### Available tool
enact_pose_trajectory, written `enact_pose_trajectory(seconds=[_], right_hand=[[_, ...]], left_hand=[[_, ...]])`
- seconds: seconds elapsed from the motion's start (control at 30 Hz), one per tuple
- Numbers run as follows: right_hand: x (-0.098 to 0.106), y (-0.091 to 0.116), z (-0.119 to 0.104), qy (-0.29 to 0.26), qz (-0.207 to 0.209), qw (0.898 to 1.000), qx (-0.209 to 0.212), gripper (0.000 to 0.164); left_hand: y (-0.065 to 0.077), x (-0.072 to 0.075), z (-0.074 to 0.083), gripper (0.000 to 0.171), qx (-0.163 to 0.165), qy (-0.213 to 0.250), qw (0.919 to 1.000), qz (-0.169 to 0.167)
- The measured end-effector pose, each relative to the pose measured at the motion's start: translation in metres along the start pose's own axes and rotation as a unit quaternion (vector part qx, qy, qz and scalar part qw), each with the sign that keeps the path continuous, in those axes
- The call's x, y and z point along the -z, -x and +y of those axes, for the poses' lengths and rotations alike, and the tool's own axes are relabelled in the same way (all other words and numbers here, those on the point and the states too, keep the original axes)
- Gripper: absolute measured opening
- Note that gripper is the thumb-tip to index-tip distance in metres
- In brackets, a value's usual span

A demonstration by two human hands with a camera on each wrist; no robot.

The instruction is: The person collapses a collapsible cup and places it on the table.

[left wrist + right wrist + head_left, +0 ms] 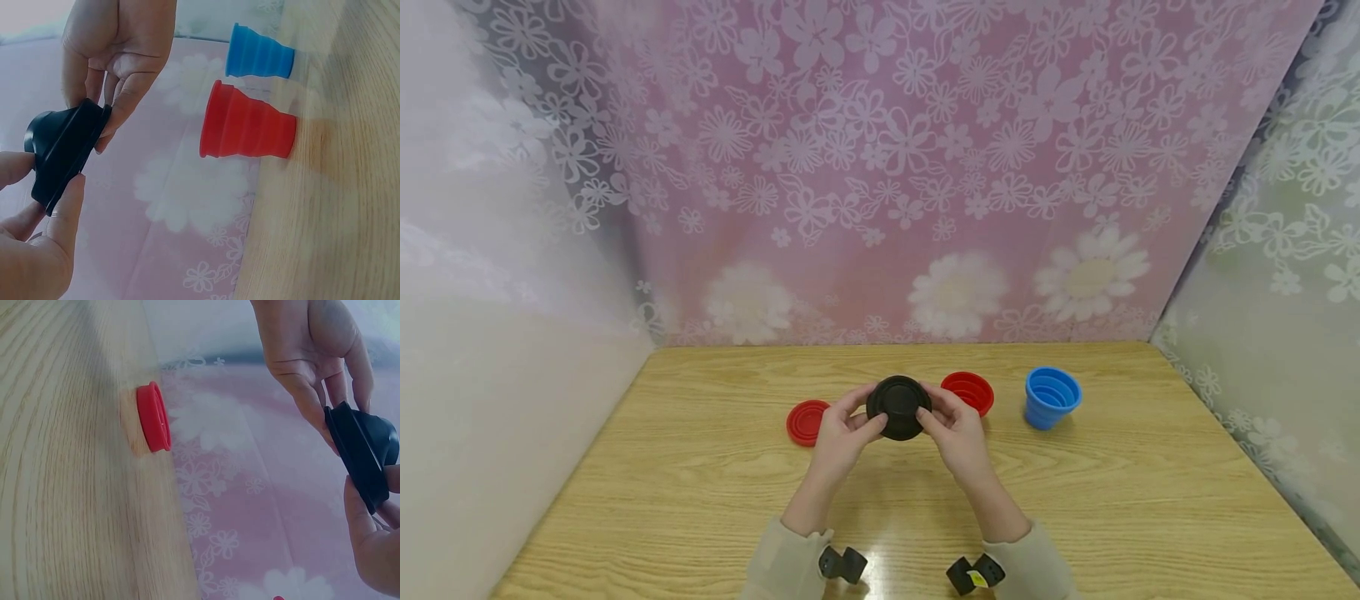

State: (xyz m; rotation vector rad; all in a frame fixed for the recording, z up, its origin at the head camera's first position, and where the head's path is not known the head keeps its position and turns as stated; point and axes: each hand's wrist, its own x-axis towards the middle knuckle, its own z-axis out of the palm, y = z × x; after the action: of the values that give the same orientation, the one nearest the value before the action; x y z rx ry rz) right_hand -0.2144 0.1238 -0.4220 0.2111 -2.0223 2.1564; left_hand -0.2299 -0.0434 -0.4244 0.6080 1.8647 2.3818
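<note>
A black collapsible cup (898, 408) is held up above the table between both hands, partly folded down, with its base toward me. My left hand (842, 437) pinches its left side, thumb on the base side and fingers at the rim. On the other side my right hand (958, 433) grips it the same way. The left wrist view shows the cup's (59, 156) narrow end pushed out from a wide flared rim. Behind my right hand stands an expanded red cup (247, 122), partly covered in the head view. A flattened red cup (154, 417) lies beyond my left hand.
An expanded blue cup (1052, 398) stands upright to the right of the red one. The wooden table (685, 500) ends at a pink flowered curtain (865, 208) behind, with pale flowered sheets at the left and right sides.
</note>
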Motion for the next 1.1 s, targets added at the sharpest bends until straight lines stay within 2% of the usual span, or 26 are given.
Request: enact_pose_trajectory(seconds=[0.4, 0.67, 0.73, 0.97, 1.1], right_hand=[[-0.004, 0.001, 0.001, 0.007, 0.009, 1.0, 0.0, 0.035], [-0.005, 0.001, 0.0, 0.008, 0.002, 1.0, -0.009, 0.035], [-0.005, 0.001, -0.001, 0.001, 0.003, 1.0, -0.016, 0.035], [-0.005, 0.002, -0.001, -0.008, -0.022, 1.0, -0.02, 0.039], [-0.007, 0.002, -0.001, -0.022, -0.035, 0.999, -0.024, 0.043]], left_hand=[[0.001, -0.002, 0.002, 0.044, 0.012, -0.024, 0.9994, 0.021], [0.006, -0.01, 0.024, 0.043, 0.007, -0.05, 0.9982, 0.031], [0.006, -0.01, 0.025, 0.045, 0.009, -0.055, 0.9978, 0.036], [-0.001, 0.0, 0.004, 0.052, 0.003, -0.039, 0.9974, 0.061], [-0.001, 0.0, 0.002, 0.056, -0.002, -0.019, 0.9973, 0.07]])
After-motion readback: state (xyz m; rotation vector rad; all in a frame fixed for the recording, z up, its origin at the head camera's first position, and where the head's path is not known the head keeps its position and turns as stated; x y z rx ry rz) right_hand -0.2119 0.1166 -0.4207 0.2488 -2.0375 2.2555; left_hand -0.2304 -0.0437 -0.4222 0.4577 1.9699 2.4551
